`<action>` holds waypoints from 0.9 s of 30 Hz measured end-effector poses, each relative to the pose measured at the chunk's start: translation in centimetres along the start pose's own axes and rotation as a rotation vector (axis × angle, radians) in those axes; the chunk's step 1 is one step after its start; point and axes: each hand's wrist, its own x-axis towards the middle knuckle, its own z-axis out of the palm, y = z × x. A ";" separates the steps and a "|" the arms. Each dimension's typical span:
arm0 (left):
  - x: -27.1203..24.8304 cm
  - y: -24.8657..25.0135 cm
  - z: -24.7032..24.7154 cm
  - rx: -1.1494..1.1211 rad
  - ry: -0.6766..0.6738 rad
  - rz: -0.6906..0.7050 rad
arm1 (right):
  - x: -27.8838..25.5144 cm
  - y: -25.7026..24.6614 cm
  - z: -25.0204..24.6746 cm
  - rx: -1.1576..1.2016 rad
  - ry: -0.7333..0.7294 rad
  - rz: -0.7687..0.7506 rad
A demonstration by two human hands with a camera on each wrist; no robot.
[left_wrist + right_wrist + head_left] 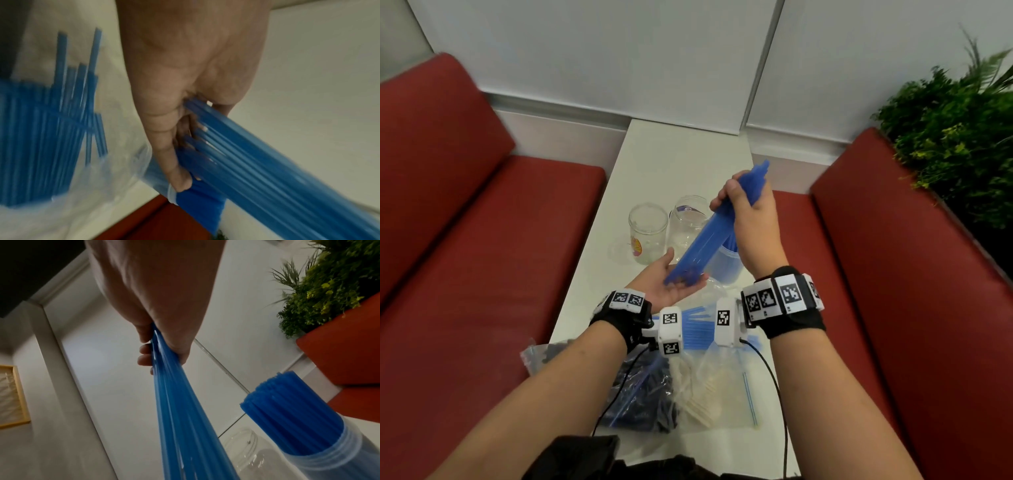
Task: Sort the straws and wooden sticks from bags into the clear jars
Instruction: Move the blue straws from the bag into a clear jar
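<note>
My right hand [739,197] grips a thick bundle of blue straws [698,246] near its upper end and holds it slanted above the table. The bundle's lower ends rest on the upturned palm of my left hand [681,279], whose fingers are relaxed. In the left wrist view the straw ends [205,129] butt against the left hand [180,162]. Three clear jars stand behind: one with a printed picture [648,233], an empty one [688,222], and one holding blue straws [726,265], partly hidden by the bundle. The right wrist view shows the right hand [156,350] round the bundle [185,418] and the filled jar [329,459].
Near me on the white table [671,164] lie three clear bags: one with blue straws [698,329], one with dark straws [647,387], one with wooden sticks [709,394]. Red benches [482,257] flank the table. A green plant [955,144] stands at right.
</note>
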 end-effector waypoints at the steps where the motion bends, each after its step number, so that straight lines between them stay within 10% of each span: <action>1: 0.0 0.0 0.6 -0.065 -0.008 -0.002 | -0.1 0.3 0.1 0.008 0.006 0.003; 21: 3.4 -0.3 4.7 0.217 0.076 -0.168 | 1.0 3.6 -2.3 -0.147 -0.088 0.155; 27: 6.8 0.1 6.4 0.870 0.199 0.332 | 5.5 2.6 -5.7 -0.119 0.117 0.051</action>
